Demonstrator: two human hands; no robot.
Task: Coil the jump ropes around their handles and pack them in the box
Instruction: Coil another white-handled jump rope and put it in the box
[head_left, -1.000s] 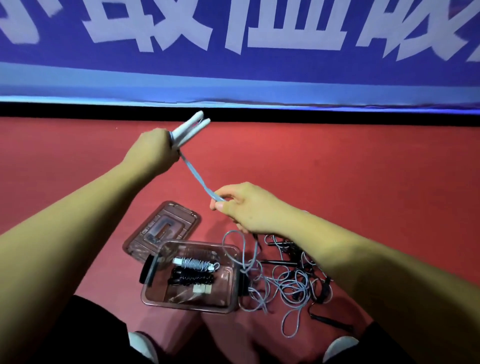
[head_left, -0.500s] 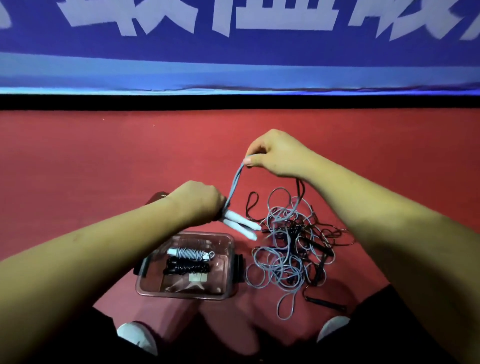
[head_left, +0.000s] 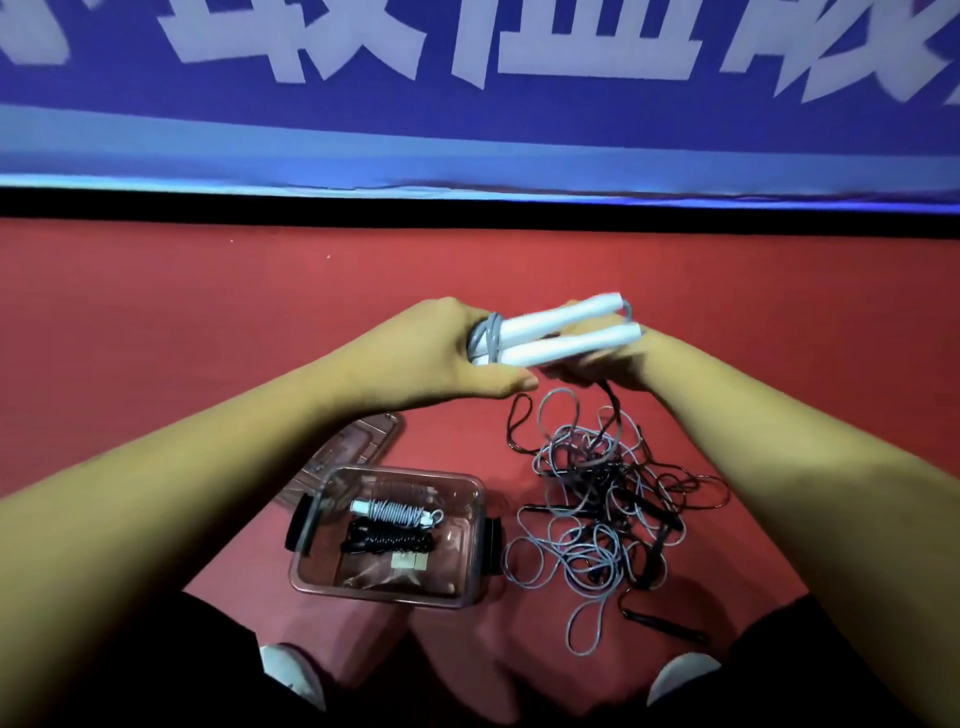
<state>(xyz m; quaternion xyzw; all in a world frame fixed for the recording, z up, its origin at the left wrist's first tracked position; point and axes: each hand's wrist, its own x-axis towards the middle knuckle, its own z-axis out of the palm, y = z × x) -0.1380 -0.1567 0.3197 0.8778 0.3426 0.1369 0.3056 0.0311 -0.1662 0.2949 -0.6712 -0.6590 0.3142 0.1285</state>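
Note:
My left hand (head_left: 441, 353) grips the near ends of two white jump-rope handles (head_left: 566, 332) held side by side, with a few turns of grey rope (head_left: 491, 338) round them. My right hand (head_left: 608, 364) lies behind and under the handles' far ends, holding the rope there; its fingers are mostly hidden. Rope hangs from it down to a tangled pile of grey and black ropes (head_left: 597, 499) on the red floor. A clear plastic box (head_left: 467, 587) stands below my arms, with a coiled grey rope (head_left: 395, 512) and a coiled black rope (head_left: 384, 543) inside.
The box's clear lid (head_left: 363, 441) lies on the floor behind the box, partly under my left forearm. My two white shoes (head_left: 291, 675) show at the bottom. A blue banner wall (head_left: 467, 130) with a black base strip bounds the floor ahead.
My left hand has raised the handles and turned them to point right. My right hand dropped from above to behind the handles' far ends, laying rope round them.

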